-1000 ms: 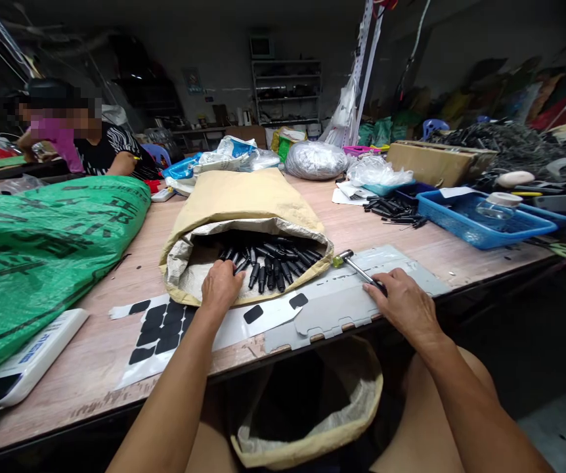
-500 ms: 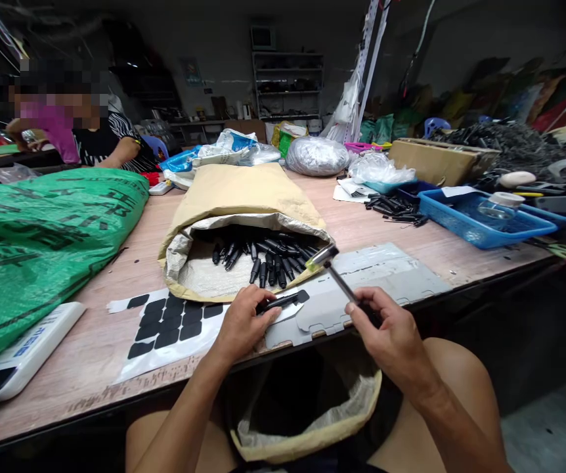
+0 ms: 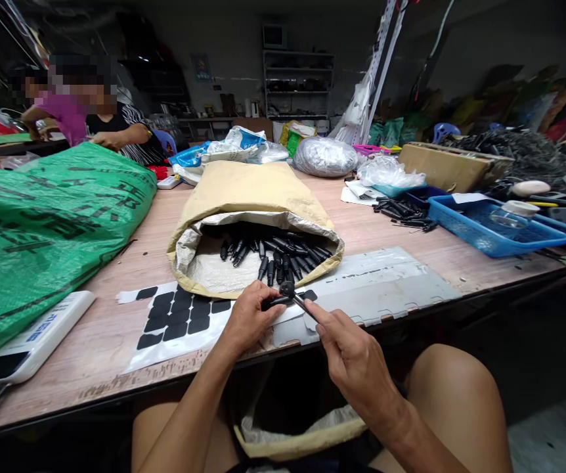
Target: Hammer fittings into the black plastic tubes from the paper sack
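Observation:
My left hand is closed on a black pen-like part at the table's front edge. A small hammer is gripped by its handle in my right hand, its head over the black part. Just behind them, a tan sack lies with its mouth toward me, and several black parts show inside. Left of my left hand lies a white sheet with black square pads. Flat grey cardboard reaches under my hands and to the right.
A green sack and a white device are on the left. At right stand a blue basket, loose black parts and a cardboard box. An open sack is at my lap. Two people sit back left.
The hammer has come down and left, from raised above the cardboard to the black part in my left hand. The view has shifted slightly. A person's arm now reaches to the green sack.

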### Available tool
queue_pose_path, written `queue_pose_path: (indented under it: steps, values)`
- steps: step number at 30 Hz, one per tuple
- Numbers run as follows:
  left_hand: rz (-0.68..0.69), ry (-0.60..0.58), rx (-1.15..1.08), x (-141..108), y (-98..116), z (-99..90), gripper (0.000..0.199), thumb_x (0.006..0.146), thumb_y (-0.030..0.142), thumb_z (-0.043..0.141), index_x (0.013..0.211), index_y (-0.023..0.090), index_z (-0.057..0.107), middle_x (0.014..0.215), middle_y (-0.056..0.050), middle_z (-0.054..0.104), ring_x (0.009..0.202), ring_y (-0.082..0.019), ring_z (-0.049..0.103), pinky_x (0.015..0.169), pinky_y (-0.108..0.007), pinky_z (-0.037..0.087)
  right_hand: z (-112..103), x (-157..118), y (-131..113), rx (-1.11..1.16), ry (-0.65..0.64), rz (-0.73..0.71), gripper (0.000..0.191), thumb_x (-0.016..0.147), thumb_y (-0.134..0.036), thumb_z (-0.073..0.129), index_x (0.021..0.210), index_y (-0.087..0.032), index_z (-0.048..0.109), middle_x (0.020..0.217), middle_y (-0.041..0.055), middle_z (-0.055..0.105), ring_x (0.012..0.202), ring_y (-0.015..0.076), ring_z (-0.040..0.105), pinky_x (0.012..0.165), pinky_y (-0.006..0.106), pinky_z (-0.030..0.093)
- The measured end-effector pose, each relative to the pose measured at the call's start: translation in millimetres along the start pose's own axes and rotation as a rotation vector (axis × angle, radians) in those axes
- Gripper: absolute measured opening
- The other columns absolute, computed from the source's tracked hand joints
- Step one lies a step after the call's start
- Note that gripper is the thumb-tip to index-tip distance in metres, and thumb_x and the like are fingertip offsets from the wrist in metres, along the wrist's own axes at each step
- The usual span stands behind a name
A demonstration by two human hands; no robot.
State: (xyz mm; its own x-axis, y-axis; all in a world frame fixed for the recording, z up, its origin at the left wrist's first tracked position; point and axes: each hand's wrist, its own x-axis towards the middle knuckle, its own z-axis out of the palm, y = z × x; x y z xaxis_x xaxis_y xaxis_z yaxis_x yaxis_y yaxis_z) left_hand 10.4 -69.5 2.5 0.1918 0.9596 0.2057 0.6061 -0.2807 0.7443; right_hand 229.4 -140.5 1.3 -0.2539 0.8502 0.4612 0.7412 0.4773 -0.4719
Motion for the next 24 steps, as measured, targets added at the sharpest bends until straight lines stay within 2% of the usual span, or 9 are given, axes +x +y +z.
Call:
queue_pose_path:
  steps: [3,5,7,10,14,17,20,24]
  values:
    - [0.021,0.009,-0.006,0,-2,0.8,0.017,0.084,0.028,0.066,0.069,0.020,0.065,0.080,-0.001,0.054,0.081,-0.019,0.055,0.073,-0.031,0.042,3,2,-5,-0.084,-0.006,-0.006,0.058,0.097,-0.013,0.043,0.150,-0.036,0.051,0.089,0.0023,0.068,0.074,0.0141,0.067,0.070,0.021,0.054]
    - [0.016,0.013,-0.014,0,-3,1.7,0.015,0.084,0.027,0.066,0.071,0.021,0.067,0.080,-0.001,0.054,0.080,-0.018,0.055,0.072,-0.030,0.042,3,4,-5,-0.122,-0.013,0.006,0.059,0.095,-0.013,0.045,0.148,-0.037,0.053,0.087,0.0014,0.068,0.071,0.0140,0.066,0.065,0.020,0.053]
    - [-0.003,0.014,-0.027,0,-3,2.4,0.008,0.083,0.027,0.068,0.082,0.022,0.074,0.084,-0.001,0.057,0.082,-0.019,0.056,0.074,-0.031,0.044,0,5,-4,-0.121,0.012,0.016,0.058,0.095,-0.014,0.045,0.149,-0.036,0.052,0.089,0.0018,0.068,0.072,0.0142,0.066,0.066,0.021,0.053]
    - [-0.021,0.017,-0.040,0,-3,2.8,0.018,0.082,0.027,0.070,0.097,0.023,0.078,0.089,-0.002,0.061,0.085,-0.020,0.058,0.078,-0.032,0.046,-3,5,0,-0.106,0.059,0.024,0.058,0.097,-0.015,0.043,0.150,-0.035,0.050,0.095,0.0031,0.069,0.075,0.0151,0.067,0.070,0.023,0.054]
    - [-0.029,0.020,-0.029,0,-4,3.0,0.018,0.082,0.029,0.069,0.097,0.023,0.078,0.088,-0.002,0.061,0.084,-0.020,0.059,0.077,-0.032,0.046,-3,3,3,-0.137,0.014,0.057,0.055,0.097,-0.015,0.044,0.146,-0.037,0.054,0.097,0.0016,0.071,0.080,0.0158,0.069,0.072,0.023,0.055]
    - [-0.021,0.030,0.005,-1,-4,3.0,0.017,0.082,0.029,0.069,0.096,0.022,0.075,0.092,-0.002,0.063,0.086,-0.020,0.059,0.078,-0.033,0.046,-5,4,7,-0.100,0.017,0.094,0.050,0.100,-0.019,0.042,0.146,-0.035,0.054,0.105,0.0021,0.072,0.087,0.0165,0.070,0.077,0.025,0.055]
    - [-0.028,0.031,-0.014,-3,-4,2.6,0.018,0.080,0.026,0.068,0.098,0.023,0.070,0.097,-0.002,0.065,0.092,-0.021,0.060,0.082,-0.033,0.047,-15,9,19,-0.080,0.121,0.151,0.045,0.101,-0.024,0.042,0.143,-0.031,0.057,0.114,0.0045,0.071,0.097,0.0188,0.069,0.081,0.028,0.053]
    - [-0.094,0.036,-0.095,-4,-3,1.9,0.023,0.078,0.022,0.066,0.100,0.023,0.067,0.101,-0.002,0.068,0.095,-0.021,0.062,0.083,-0.032,0.048,-29,20,52,-0.231,0.208,0.282,0.039,0.099,-0.025,0.047,0.132,-0.029,0.066,0.112,0.0054,0.070,0.100,0.0212,0.065,0.083,0.031,0.048]
